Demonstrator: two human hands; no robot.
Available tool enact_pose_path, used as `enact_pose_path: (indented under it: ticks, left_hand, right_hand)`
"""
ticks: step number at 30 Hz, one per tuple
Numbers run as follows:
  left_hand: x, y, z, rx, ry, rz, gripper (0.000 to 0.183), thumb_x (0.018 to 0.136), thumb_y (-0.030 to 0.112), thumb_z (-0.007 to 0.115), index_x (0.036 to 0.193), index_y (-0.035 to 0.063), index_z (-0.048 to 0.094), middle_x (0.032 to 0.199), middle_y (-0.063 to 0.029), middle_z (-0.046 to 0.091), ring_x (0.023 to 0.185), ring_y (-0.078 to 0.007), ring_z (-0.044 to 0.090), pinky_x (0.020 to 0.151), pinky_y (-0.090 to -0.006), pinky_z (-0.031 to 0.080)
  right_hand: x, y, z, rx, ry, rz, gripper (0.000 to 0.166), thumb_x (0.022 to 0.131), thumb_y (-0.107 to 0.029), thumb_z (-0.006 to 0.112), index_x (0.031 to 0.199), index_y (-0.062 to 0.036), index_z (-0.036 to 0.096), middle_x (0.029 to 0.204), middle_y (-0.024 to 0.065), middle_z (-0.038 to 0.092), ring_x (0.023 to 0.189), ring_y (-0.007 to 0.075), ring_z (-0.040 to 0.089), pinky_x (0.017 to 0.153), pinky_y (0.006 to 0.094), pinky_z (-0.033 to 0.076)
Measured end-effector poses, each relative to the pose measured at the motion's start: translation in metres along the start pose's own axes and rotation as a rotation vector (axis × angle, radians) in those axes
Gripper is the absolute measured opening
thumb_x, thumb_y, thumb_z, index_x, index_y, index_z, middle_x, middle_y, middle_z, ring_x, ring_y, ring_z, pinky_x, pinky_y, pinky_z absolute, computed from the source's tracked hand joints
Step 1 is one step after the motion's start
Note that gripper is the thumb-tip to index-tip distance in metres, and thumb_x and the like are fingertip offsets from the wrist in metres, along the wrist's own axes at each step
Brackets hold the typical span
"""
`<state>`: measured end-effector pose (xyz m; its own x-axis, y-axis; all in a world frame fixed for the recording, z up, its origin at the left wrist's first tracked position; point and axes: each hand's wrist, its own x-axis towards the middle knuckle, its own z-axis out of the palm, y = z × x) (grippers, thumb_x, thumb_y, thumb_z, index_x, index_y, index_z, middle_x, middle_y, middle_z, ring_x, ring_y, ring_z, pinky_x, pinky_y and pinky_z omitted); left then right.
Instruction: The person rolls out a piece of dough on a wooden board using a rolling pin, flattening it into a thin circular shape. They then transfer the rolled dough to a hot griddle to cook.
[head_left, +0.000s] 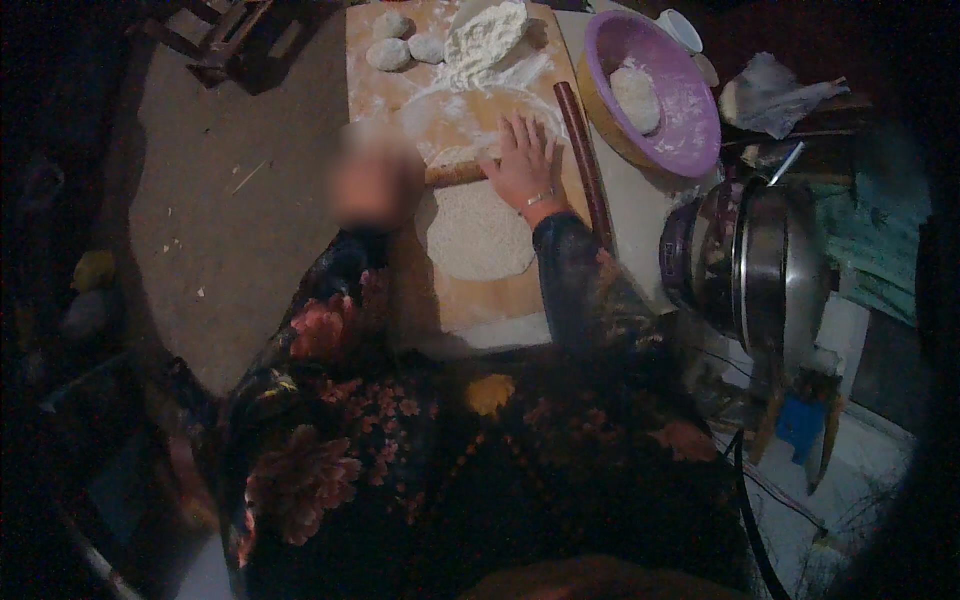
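Note:
On a floured wooden board (491, 307) lies a flat, oval sheet of dough (480, 232). A short wooden rolling pin (454, 173) crosses its far part. My right hand (523, 159), with a bracelet at the wrist, rests palm down over the pin's right end, fingers spread and pointing away from me. At the pin's left end is my left hand (377, 184); it is blurred, so its fingers cannot be made out. A long dark red rod (584, 161) lies along the board's right side. Several dough balls (388, 55) and a heap of flour (487, 34) are at the far end.
Right of the board stands a purple basin (694, 112) with a dough lump (636, 99) inside. Beyond it are a white cup (681, 30) and a plastic bag (776, 94). A lidded metal electric pan (765, 262) stands nearer on the right. A wooden stool (240, 45) is at the far left.

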<state>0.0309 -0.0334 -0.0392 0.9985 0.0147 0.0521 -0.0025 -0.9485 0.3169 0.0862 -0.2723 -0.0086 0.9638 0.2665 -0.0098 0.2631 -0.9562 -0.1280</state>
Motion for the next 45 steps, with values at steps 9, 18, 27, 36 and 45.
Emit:
enact_pose_path:
  ticks: [9, 18, 27, 36, 45]
  left_hand:
    - [0.073, -0.058, 0.064, 0.173, 0.541, 0.062, 0.024, 0.093, 0.024, 0.054, 0.107, 0.0073, 0.063, 0.101, -0.0142, 0.062, 0.089, -0.029, 0.06, 0.079, -0.0433, 0.049]
    - [0.057, -0.036, -0.001, -0.35, -0.103, -0.004, 0.03, 0.092, 0.032, 0.058, 0.11, 0.0089, 0.063, 0.106, -0.0187, 0.061, 0.096, -0.0354, 0.059, 0.083, -0.0481, 0.048]
    - [0.018, -0.028, -0.025, -0.64, -0.117, -0.073, 0.033, 0.092, 0.034, 0.058, 0.111, 0.0086, 0.063, 0.102, -0.0122, 0.063, 0.092, -0.028, 0.061, 0.08, -0.0421, 0.049]
    - [-0.064, 0.003, -0.041, -0.494, -0.139, -0.031, 0.033, 0.09, 0.031, 0.059, 0.117, 0.0129, 0.06, 0.113, -0.0058, 0.059, 0.109, -0.024, 0.053, 0.093, -0.0405, 0.041]
    - [0.009, -0.028, -0.02, 0.083, 0.181, -0.178, 0.043, 0.093, 0.043, 0.053, 0.13, 0.0215, 0.054, 0.144, -0.0042, 0.044, 0.14, -0.028, 0.03, 0.112, -0.0537, 0.022]
  right_hand:
    - [0.102, -0.013, 0.01, 0.107, 0.124, 0.066, 0.076, 0.089, -0.046, 0.055, 0.151, -0.0156, 0.025, 0.157, 0.0139, 0.02, 0.144, 0.0383, 0.014, 0.112, 0.0628, 0.013]
    - [0.063, 0.022, -0.003, 0.377, 0.366, -0.006, 0.048, 0.088, -0.025, 0.06, 0.13, -0.0042, 0.052, 0.139, 0.0188, 0.046, 0.13, 0.0354, 0.04, 0.107, 0.0452, 0.032]
    - [-0.024, -0.003, -0.048, 0.146, 0.344, -0.218, 0.039, 0.084, -0.02, 0.061, 0.12, -0.0051, 0.06, 0.13, 0.0154, 0.054, 0.125, 0.0342, 0.045, 0.107, 0.0467, 0.031]
    - [-0.055, -0.029, 0.006, 0.101, 0.07, -0.195, 0.054, 0.088, -0.033, 0.055, 0.138, -0.0134, 0.047, 0.147, 0.012, 0.038, 0.136, 0.0396, 0.031, 0.11, 0.0624, 0.019]
    - [0.062, -0.052, 0.017, -0.026, 0.128, -0.129, 0.067, 0.091, -0.046, 0.05, 0.148, -0.0155, 0.033, 0.156, 0.0144, 0.023, 0.143, 0.0397, 0.019, 0.11, 0.0668, 0.012]
